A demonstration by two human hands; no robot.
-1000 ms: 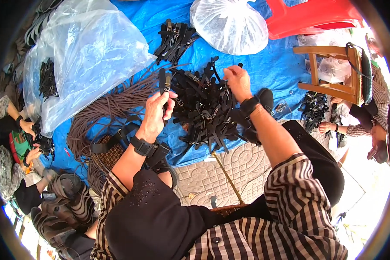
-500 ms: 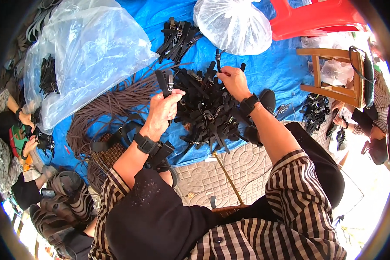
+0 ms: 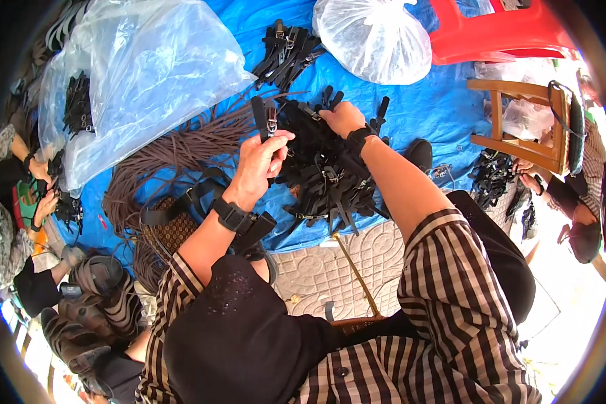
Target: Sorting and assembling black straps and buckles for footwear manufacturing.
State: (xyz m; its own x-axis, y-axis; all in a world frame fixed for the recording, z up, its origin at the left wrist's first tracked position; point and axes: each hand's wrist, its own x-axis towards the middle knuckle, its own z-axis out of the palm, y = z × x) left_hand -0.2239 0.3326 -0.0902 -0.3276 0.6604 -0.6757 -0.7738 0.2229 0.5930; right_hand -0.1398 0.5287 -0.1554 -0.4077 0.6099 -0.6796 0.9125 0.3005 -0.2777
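Black buckled straps (image 3: 333, 185) in a large loose heap near the front edge of the blue sheet (image 3: 444, 124), with ends pointing every way. Holds a small bunch (image 3: 261, 116) upright in the left hand (image 3: 257, 165), with fingers curled in and thumb and forefinger pinching it, a silver buckle (image 3: 271, 126) just above the grip. Cannot tell the exact count from this angle. Reaches with the right hand (image 3: 347, 120) to the far side of the heap, with fingers drawn together and touching straps there; cannot tell whether pinching one or only resting among them.

Done, as far as shows: a tidier bundle (image 3: 286, 57) lying apart beyond the heap, between the clear plastic bag (image 3: 161, 74) and the tied translucent bag (image 3: 377, 44). Another dark bundle (image 3: 77, 104) at the left part of the clear plastic bag; cannot tell whether inside or beneath.

Left: most of the heap, to judge by its bulk against the small bunch in hand. Looks far from finished. Beside the heap, long brown cords (image 3: 175, 155), untouched by either hand. Well apart at right, near a co-worker's hand (image 3: 532, 183), a separate dark pile (image 3: 491, 172).
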